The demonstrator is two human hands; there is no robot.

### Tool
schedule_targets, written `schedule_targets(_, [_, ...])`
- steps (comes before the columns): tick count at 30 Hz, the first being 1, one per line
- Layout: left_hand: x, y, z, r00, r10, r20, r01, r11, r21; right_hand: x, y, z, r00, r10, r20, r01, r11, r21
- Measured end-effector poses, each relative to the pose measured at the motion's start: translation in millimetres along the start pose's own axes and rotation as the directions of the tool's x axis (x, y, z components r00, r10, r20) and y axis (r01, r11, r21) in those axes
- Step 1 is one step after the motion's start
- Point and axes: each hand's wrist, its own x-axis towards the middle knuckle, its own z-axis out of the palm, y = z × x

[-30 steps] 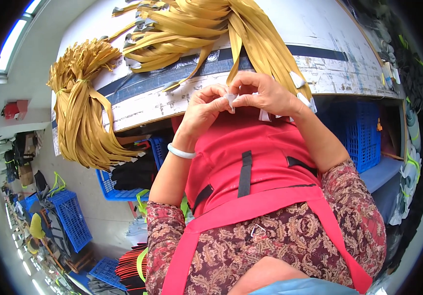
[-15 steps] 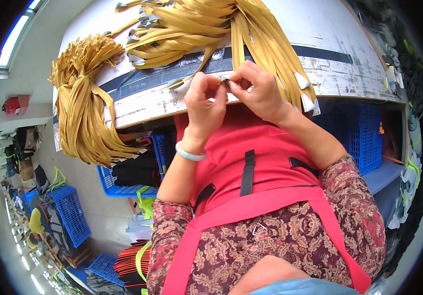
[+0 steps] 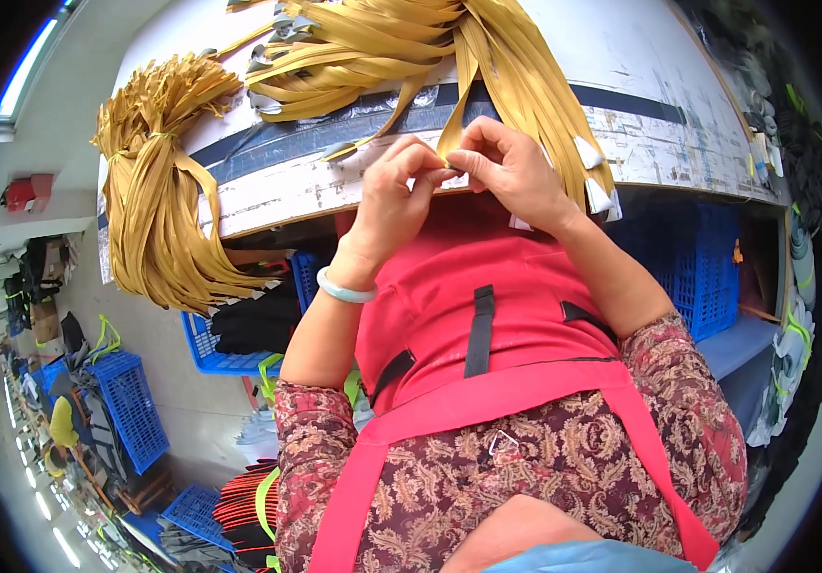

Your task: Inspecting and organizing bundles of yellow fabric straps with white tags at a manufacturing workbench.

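At the near edge of the table, my left hand (image 3: 397, 196) and my right hand (image 3: 511, 176) meet, fingertips almost touching. Between them they pinch the end of a golden-yellow strap (image 3: 456, 122), which runs up into the large bundle. A small dark bit shows at the fingertips, too small to make out. The large bundle of yellow straps (image 3: 525, 86) lies beyond my hands, with grey and white pieces at some of its ends. Left of my left hand, a single strap end with a grey tip (image 3: 339, 151) lies on the table.
A second tied bundle of yellow straps (image 3: 158, 210) hangs over the white table's (image 3: 650, 153) left edge. Beneath the table are a blue crate (image 3: 702, 272) at right and another with black cloth (image 3: 256, 320) at left. More blue crates (image 3: 132, 411) stand on the floor.
Both hands have lowered slightly and my left wrist has shifted left. A yellow strap now runs down from the bundle to my fingertips.
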Motion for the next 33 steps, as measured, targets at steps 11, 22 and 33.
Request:
schedule_targets(11, [-5.9, -18.7, -116.1, 0.718, -0.108, -0.688, 0.213, 0.975, 0.069, -35.1, 28.6, -102.3, 0.966, 0.098, -0.241, -0.145, 0.972, -0.186])
schedule_targets(22, [-19.9, 22.4, 73.6, 0.977, 0.031, 0.213, -0.033, 0.999, 0.004, -95.1, 32.3, -76.4, 0.999, 0.003, 0.033, 0.024, 0.635, -0.773])
schedule_targets(33, [-2.5, 28.1, 40.8, 0.953, -0.029, 0.302, 0.053, 0.996, -0.071, -64.8, 4.4, -57.5, 0.994, -0.084, 0.069, 0.097, 0.972, -0.216])
